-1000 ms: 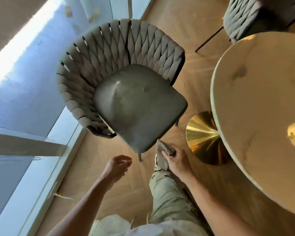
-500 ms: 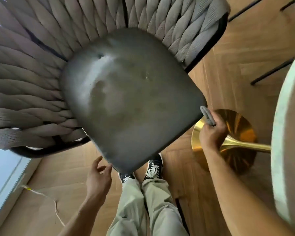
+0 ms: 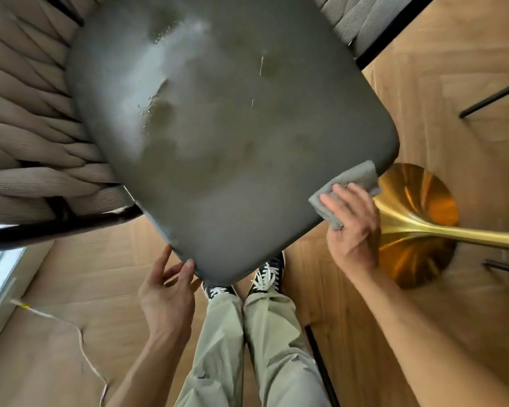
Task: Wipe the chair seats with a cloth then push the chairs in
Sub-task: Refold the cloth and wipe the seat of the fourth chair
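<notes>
Since half a second ago, the right hand (image 3: 351,227) has brought the grey cloth (image 3: 348,185) from beside the seat onto the near right corner of the chair seat (image 3: 218,136), fingers spread flat, pressing it down. The left hand (image 3: 166,292), fingers relaxed, touches the seat's near edge.

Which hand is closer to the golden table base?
Right. The right hand presses the cloth on the seat corner, just beside the golden table base. The left hand touches the seat's front edge, farther away.
</notes>
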A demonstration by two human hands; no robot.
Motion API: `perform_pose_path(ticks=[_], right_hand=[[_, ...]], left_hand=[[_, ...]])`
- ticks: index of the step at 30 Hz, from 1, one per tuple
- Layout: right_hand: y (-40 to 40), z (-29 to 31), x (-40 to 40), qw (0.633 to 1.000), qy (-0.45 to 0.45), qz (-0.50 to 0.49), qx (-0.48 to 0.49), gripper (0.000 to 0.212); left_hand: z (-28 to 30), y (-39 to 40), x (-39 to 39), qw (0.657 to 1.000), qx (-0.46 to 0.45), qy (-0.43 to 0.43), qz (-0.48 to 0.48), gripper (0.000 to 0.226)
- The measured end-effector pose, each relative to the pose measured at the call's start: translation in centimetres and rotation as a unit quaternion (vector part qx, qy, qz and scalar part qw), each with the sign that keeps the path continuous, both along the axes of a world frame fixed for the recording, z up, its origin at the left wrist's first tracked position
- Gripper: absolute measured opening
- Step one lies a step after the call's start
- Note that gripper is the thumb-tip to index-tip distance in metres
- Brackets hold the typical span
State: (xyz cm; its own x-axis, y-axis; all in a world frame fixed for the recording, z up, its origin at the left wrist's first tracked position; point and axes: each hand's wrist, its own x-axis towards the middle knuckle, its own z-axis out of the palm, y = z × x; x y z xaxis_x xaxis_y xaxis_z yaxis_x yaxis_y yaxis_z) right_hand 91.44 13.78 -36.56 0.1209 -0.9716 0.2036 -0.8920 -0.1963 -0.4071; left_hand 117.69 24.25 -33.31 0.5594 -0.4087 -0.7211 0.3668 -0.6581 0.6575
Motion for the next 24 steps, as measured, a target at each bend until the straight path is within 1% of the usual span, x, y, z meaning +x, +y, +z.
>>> perform_pose_path(ticks=[3, 5, 8, 10, 11, 13, 16, 18, 20, 24], right_hand=[[5.0, 0.4, 4.7, 0.994, -0.009, 0.111, 0.021, 0.045], [8.1, 0.7, 8.3, 0.982, -0.018, 0.181, 0.042, 0.038], [11.3, 0.9, 13.2, 0.970, -0.020, 0.233, 0.070, 0.031], [11.7, 1.0, 15.1, 0.967, -0.005, 0.243, 0.073, 0.025], [11.4, 1.1, 15.4, 0.969, 0.003, 0.240, 0.063, 0.022], [10.3, 1.3, 14.6, 0.971, 0.012, 0.235, 0.040, 0.026], [7.1, 1.4, 10.9, 0.979, 0.026, 0.200, 0.022, 0.033], [3.9, 1.0, 7.2, 0.988, 0.047, 0.149, 0.011, 0.039], [0.3, 0.6, 3.6, 0.993, 0.068, 0.093, 0.004, 0.043], [-6.9, 0.5, -2.0, 0.997, 0.065, -0.029, 0.021, 0.050]], left_hand=[[-0.1, 0.0, 0.2, 1.000, -0.005, 0.016, 0.007, 0.046], [-0.2, -0.2, 0.4, 1.000, -0.007, 0.025, 0.011, 0.042], [-0.3, -0.4, 0.7, 0.999, -0.006, 0.045, 0.030, 0.028], [-0.3, -0.4, 0.8, 0.998, -0.011, 0.043, 0.037, 0.024], [-0.2, -0.4, 0.9, 0.998, -0.012, 0.042, 0.039, 0.023], [0.1, -0.5, 0.8, 0.998, -0.017, 0.053, 0.040, 0.024], [0.6, -0.6, 0.5, 0.997, -0.024, 0.063, 0.030, 0.039], [0.5, -0.5, 0.5, 0.997, -0.029, 0.061, 0.023, 0.048], [0.4, -0.4, 0.5, 0.997, -0.035, 0.060, 0.016, 0.053], [0.1, -0.2, 0.7, 0.998, -0.036, 0.047, 0.011, 0.052]])
